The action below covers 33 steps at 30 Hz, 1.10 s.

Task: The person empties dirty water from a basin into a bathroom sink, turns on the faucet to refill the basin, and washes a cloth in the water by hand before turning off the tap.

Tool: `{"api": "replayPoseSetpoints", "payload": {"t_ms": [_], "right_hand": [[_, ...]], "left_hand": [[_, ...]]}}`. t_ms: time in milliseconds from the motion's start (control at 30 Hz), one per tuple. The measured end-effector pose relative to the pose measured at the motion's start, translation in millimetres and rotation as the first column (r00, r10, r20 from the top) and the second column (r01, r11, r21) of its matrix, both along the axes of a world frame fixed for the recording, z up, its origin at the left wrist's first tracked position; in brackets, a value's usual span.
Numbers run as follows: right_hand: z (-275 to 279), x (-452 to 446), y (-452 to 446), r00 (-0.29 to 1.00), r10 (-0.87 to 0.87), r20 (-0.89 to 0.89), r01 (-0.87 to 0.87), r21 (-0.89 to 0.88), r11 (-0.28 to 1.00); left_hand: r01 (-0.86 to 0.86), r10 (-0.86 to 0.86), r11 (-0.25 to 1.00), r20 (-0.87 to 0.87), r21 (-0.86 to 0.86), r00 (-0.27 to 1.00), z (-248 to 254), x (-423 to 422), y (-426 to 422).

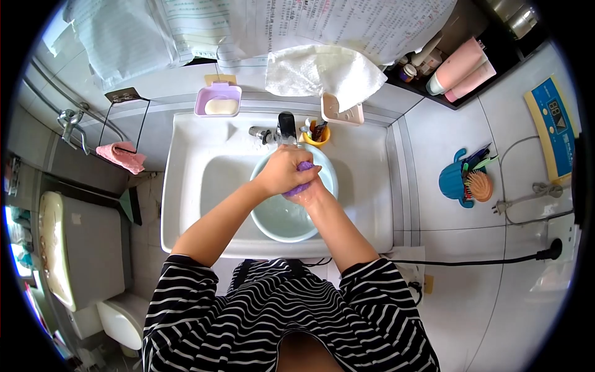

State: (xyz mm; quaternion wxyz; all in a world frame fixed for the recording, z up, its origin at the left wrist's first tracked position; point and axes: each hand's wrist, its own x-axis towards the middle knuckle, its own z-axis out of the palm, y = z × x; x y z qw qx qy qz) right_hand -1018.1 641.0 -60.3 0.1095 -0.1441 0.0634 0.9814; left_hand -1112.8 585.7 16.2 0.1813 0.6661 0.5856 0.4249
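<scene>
My left hand [284, 170] is closed over a small, bunched purple cloth [304, 176], pressing it against my right hand [305, 193]. My right hand looks wet, and most of its fingers are hidden under the left hand and the cloth. Both hands are above a pale round basin [258, 216] that holds water. The basin stands in a white sink [186, 204]. Just beyond my hands rises the tap [286, 126].
Behind the sink hang a lilac soap dish [200, 105] with soap, a white towel [316, 71] and a beige dish [353, 116]. A yellow cup [321, 141] stands beside the tap. On the right wall are a blue holder [454, 181] and a black cable [471, 262].
</scene>
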Motion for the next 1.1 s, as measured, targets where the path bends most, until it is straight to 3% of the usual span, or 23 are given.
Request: {"api": "replayPoseSetpoints", "payload": {"t_ms": [300, 400, 500, 700, 800, 900, 1100], "right_hand": [[29.3, 4.4, -12.7, 0.957, -0.100, 0.273, 0.076, 0.095, 0.993], [33.1, 4.6, -15.4, 0.936, -0.130, 0.327, 0.102, 0.100, 0.990], [42.4, 7.7, -18.6, 0.907, -0.152, 0.392, 0.123, 0.100, 0.987], [21.3, 14.6, -8.6, 0.931, -0.046, 0.361, -0.035, 0.216, 0.976], [15.3, 14.1, -8.8, 0.965, -0.023, 0.261, -0.029, 0.195, 0.980], [22.8, 13.1, -9.9, 0.957, -0.053, 0.285, -0.001, 0.183, 0.983], [7.1, 2.9, -9.2, 0.963, -0.164, 0.214, 0.146, 0.096, 0.985]], "left_hand": [[-0.064, 0.074, 0.986, 0.060, -0.151, 0.995, 4.6, 13.0, -4.5], [-0.061, 0.072, 0.990, 0.082, -0.130, 0.994, 2.2, 14.2, -5.5], [-0.069, 0.130, 0.967, 0.242, -0.247, 0.961, -0.1, 14.6, -7.0], [-0.056, 0.148, 0.965, 0.357, -0.257, 0.922, -2.8, 13.3, -13.1], [-0.073, 0.072, 0.997, 0.027, 0.011, 0.997, -7.3, 8.3, -9.0], [-0.072, 0.069, 0.993, 0.030, 0.089, 0.997, -3.8, 10.2, -11.0], [-0.047, 0.046, 0.999, 0.070, 0.025, 0.996, -5.9, 10.7, -7.2]]}}
